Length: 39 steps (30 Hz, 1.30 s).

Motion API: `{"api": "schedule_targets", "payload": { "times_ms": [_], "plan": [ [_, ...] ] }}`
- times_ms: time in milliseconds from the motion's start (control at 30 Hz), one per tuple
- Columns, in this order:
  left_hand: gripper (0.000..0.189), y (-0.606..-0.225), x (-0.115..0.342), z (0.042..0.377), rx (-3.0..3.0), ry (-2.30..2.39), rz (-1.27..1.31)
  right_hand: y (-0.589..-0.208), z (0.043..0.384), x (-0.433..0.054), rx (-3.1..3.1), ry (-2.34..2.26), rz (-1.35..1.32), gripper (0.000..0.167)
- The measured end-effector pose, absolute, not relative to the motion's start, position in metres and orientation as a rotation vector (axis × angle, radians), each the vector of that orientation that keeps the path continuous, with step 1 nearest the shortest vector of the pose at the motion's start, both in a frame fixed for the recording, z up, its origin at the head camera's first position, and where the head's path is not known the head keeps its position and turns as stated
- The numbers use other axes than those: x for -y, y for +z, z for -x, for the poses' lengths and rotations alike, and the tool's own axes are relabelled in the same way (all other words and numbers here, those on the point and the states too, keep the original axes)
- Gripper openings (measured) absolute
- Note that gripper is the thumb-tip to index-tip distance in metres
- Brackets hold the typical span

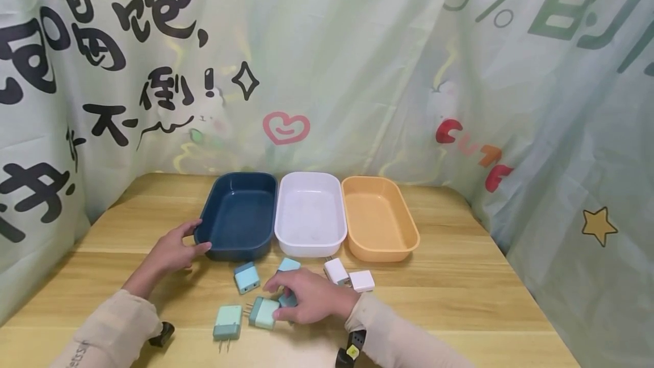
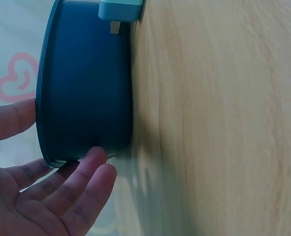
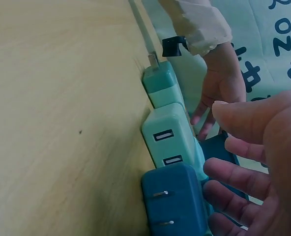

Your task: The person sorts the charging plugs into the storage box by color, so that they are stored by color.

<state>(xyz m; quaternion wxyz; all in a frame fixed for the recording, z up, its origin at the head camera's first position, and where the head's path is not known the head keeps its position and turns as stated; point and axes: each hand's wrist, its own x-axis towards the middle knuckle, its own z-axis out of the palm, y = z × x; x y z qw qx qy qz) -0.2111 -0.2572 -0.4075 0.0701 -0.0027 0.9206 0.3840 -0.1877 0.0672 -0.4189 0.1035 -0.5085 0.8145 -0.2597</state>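
My left hand [image 1: 176,247] holds the near left corner of the dark blue tray [image 1: 237,255], with the thumb at its rim and the fingers along its outer side. Over the plug chargers hovers my right hand [image 1: 314,297], thumb and fingers spread apart with nothing between them. Under its fingertips sits a green charger [image 1: 263,312], prongs toward the left. A blue charger [image 3: 175,199] is partly hidden by this hand in the head view, its prongs showing in the right wrist view. Another green charger [image 1: 227,322] lies to the left.
Beside the blue tray stand a white tray [image 1: 310,249] and an orange tray [image 1: 383,255]. Blue chargers lie before them, one near the blue tray [image 1: 247,278], one behind my right hand [image 1: 289,264]. Two white chargers [image 1: 361,281] lie right. A printed curtain [image 1: 347,72] surrounds the wooden table.
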Motion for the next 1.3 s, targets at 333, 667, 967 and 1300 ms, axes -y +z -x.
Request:
{"api": "schedule_targets", "payload": {
  "times_ms": [333, 667, 967, 1300],
  "plan": [
    [0.080, -0.409, 0.257, 0.211, -2.762, 1.161, 0.023, -0.422, 0.185, -0.059, -2.485, -0.488, 1.606, 0.045],
    [0.081, -0.410, 0.257, 0.210, -2.754, 1.185, 0.024, -0.416, 0.181, -0.052, -2.501, -0.321, 1.585, 0.056],
    [0.080, -0.409, 0.256, 0.211, -2.760, 1.184, 0.007, -0.418, 0.181, -0.046, -2.529, -0.235, 1.552, 0.061],
    [0.080, -0.408, 0.258, 0.211, -2.756, 1.197, 0.008, -0.420, 0.182, -0.041, -2.536, -0.247, 1.539, 0.056]
  ]
}}
